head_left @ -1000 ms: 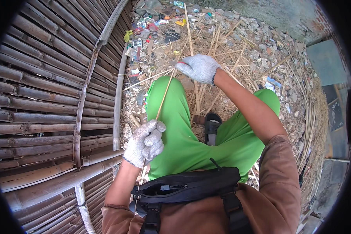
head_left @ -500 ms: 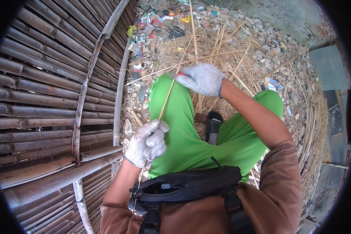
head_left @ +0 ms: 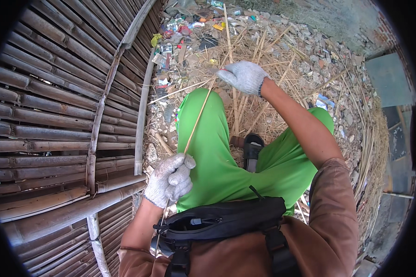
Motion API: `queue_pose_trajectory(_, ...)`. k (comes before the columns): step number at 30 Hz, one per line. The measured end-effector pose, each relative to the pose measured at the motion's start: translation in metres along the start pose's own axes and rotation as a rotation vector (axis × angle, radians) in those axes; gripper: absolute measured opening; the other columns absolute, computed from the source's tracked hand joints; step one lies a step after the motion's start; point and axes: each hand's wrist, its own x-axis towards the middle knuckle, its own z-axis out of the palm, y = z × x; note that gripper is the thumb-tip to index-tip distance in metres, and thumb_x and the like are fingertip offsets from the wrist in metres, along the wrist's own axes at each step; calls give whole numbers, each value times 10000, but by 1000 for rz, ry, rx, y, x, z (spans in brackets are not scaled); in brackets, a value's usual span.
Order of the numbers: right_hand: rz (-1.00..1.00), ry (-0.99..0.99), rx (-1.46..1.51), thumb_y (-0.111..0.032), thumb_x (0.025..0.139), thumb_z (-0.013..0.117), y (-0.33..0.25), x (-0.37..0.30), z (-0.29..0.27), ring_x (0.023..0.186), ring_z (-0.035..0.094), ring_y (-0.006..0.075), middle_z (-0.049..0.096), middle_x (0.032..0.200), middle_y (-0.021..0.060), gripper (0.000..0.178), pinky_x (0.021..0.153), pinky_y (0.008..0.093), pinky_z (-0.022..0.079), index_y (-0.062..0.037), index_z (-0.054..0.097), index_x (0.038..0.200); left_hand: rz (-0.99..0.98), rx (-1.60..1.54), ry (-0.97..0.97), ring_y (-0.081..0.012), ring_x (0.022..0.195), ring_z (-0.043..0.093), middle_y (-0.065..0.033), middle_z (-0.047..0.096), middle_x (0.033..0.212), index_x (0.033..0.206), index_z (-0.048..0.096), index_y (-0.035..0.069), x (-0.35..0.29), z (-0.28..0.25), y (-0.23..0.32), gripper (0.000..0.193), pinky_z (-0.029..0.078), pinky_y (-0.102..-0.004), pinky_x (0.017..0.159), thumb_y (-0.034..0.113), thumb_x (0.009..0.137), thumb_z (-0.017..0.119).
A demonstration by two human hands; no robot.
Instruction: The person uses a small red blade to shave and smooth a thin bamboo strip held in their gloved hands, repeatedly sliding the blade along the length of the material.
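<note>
My left hand (head_left: 170, 180), in a whitish knitted glove, is closed around a thin bamboo strip (head_left: 198, 118). The strip slants up over my left knee, and its lower end runs back along my left forearm. Beyond that knee my right hand (head_left: 246, 77), gloved the same way, is closed on a small knife (head_left: 214, 70). Only a bit of red handle and a short greyish blade show; the fingers cover the rest. The blade lies close to the strip's far end, and whether they touch I cannot tell.
A bamboo slat wall (head_left: 55, 106) stands close on my left. Shavings and split strips (head_left: 263, 60) litter the rubble ground, with colourful rubbish (head_left: 185, 30) at the far left. A black waist bag (head_left: 226, 219) lies across my lap, over green trousers (head_left: 208, 161).
My right hand with the knife has moved farther away, along the strip past the knee. My left hand has drawn slightly back toward me, still holding the strip.
</note>
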Motion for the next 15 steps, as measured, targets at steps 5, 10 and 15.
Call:
queue_pose_trajectory(5, 84, -46, 15, -684, 1073, 404, 17, 14, -4, 1050, 721, 461, 767, 1098, 237, 680, 942, 553, 560, -108, 766, 1093, -14, -6, 29, -124, 341, 357, 57, 411, 521, 1122, 640, -17, -19, -16, -6, 376, 349, -320, 364, 310, 1165, 459)
queue_pose_trajectory(10, 120, -39, 14, -688, 1080, 390, 34, 21, -3, 1107, 705, 457, 759, 1141, 247, 707, 982, 544, 544, -94, 759, 1183, -19, -10, 3, -136, 350, 360, 53, 406, 518, 1124, 641, -14, -28, -25, -11, 369, 351, -326, 376, 312, 1156, 471)
queue_pose_trajectory(15, 204, 7, 47, -697, 1078, 355, 77, 35, 10, 1167, 689, 458, 751, 1217, 251, 746, 1033, 548, 528, -87, 760, 1223, -48, -80, 44, -128, 363, 359, 56, 417, 519, 1072, 659, 21, -50, -26, -20, 319, 317, -295, 408, 328, 1106, 580)
